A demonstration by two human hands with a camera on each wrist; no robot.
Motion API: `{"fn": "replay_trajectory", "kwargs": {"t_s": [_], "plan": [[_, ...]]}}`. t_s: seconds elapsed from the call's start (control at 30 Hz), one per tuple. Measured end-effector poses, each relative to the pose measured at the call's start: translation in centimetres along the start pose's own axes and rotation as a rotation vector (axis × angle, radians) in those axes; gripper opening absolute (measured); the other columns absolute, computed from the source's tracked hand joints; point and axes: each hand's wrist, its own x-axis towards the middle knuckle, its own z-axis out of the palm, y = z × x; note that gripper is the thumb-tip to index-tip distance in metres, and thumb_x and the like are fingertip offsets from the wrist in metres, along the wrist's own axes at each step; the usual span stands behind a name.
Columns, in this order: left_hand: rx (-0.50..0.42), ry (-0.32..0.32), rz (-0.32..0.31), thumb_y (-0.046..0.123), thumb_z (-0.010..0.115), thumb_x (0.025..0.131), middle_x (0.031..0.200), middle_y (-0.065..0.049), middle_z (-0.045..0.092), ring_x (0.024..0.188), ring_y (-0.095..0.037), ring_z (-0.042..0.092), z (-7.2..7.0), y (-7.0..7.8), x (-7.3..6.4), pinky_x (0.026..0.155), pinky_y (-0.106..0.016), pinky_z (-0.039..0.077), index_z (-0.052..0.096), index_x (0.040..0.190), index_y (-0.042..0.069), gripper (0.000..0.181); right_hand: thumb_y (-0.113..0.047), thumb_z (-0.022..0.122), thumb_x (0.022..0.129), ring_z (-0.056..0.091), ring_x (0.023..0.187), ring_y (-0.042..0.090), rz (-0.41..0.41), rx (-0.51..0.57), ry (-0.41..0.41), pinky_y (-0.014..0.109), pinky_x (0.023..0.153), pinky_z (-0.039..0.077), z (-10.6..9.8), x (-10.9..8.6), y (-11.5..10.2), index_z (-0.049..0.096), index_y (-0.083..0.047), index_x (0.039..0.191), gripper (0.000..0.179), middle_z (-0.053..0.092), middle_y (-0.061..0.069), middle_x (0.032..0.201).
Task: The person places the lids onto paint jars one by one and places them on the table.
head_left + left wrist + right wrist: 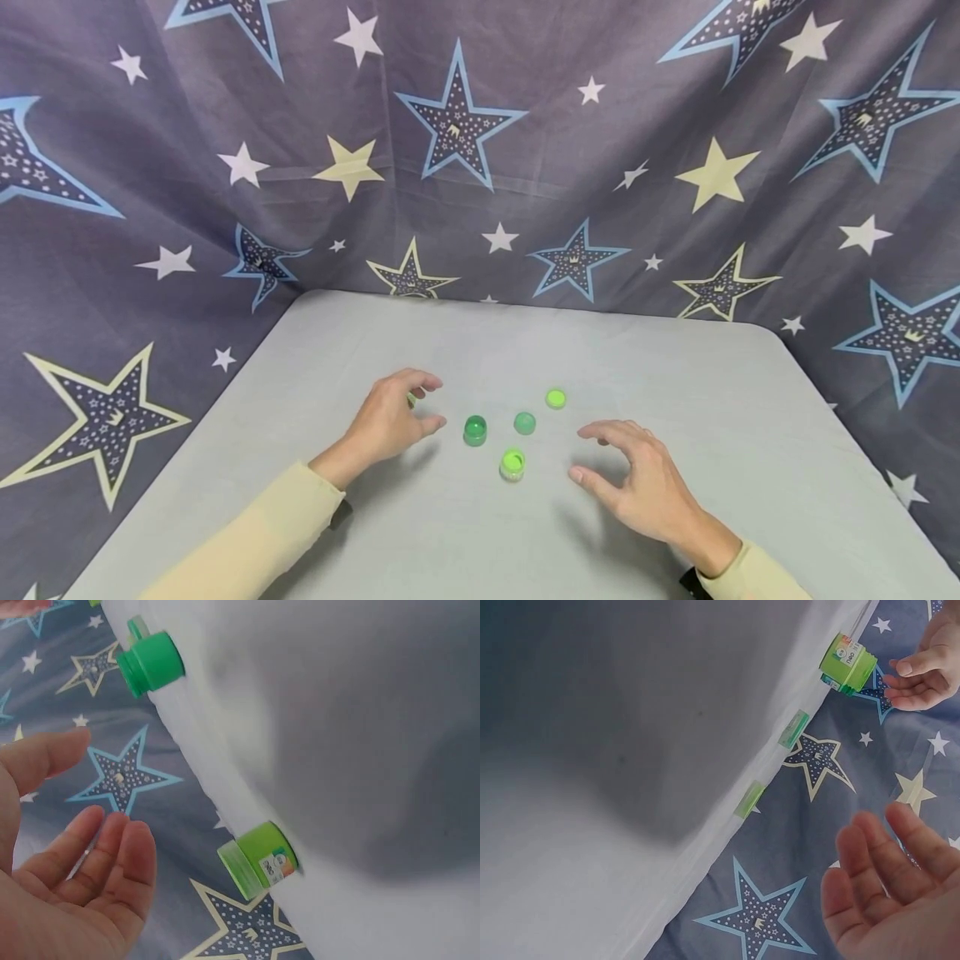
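My left hand (392, 419) hovers over the table's left half, holding nothing, thumb and fingers spread apart. Partly hidden behind it stands a light green jar (268, 855) with a translucent lid on, plain in the left wrist view. To its right is an uncapped dark green jar (475, 432), and nearer me an uncapped light green jar (512, 467). A dark green lid (525, 423) and a light green lid (556, 399) lie beyond these, on the tabletop. My right hand (643, 482) is held above the table right of the jars, fingers loosely bent and nothing in them.
The pale grey table (720, 400) has rounded far corners. A dark star-patterned cloth (525, 208) hangs behind it and along both sides. Each wrist wears a dark band under a light yellow sleeve (262, 533).
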Motion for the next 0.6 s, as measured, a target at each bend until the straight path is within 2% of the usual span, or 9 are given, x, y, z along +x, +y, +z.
{"fn": "replay_trajectory", "kwargs": {"t_s": [0.17, 0.33, 0.6], "plan": [[-0.033, -0.004, 0.050, 0.014, 0.092, 0.075, 0.109, 0.001, 0.071, 0.090, -0.023, 0.066, 0.4, 0.4, -0.5, 0.077, -0.034, 0.055, 0.073, 0.115, 0.013, 0.045, -0.031, 0.088, 0.080, 0.064, 0.099, 0.015, 0.015, 0.000, -0.003, 0.040, 0.083, 0.053, -0.1, 0.1, 0.0, 0.072, -0.021, 0.117, 0.041, 0.070, -0.011, 0.115], [-0.077, -0.001, 0.080, 0.013, 0.093, 0.073, 0.105, 0.005, 0.071, 0.088, -0.017, 0.065, 0.8, 0.9, -1.1, 0.076, -0.035, 0.057, 0.074, 0.113, 0.014, 0.044, -0.031, 0.088, 0.081, 0.064, 0.099, 0.016, 0.017, 0.004, 0.001, 0.040, 0.083, 0.052, -0.1, 0.1, 0.1, 0.072, -0.021, 0.118, 0.042, 0.070, -0.012, 0.115], [-0.151, -0.031, 0.094, 0.014, 0.094, 0.071, 0.106, 0.005, 0.072, 0.092, -0.022, 0.067, 1.2, 1.7, -1.9, 0.080, -0.042, 0.059, 0.074, 0.113, 0.015, 0.046, -0.033, 0.087, 0.082, 0.065, 0.100, 0.017, 0.024, 0.008, -0.001, 0.043, 0.083, 0.053, -0.2, 0.1, 0.1, 0.072, -0.020, 0.121, 0.044, 0.071, -0.009, 0.116]]}}
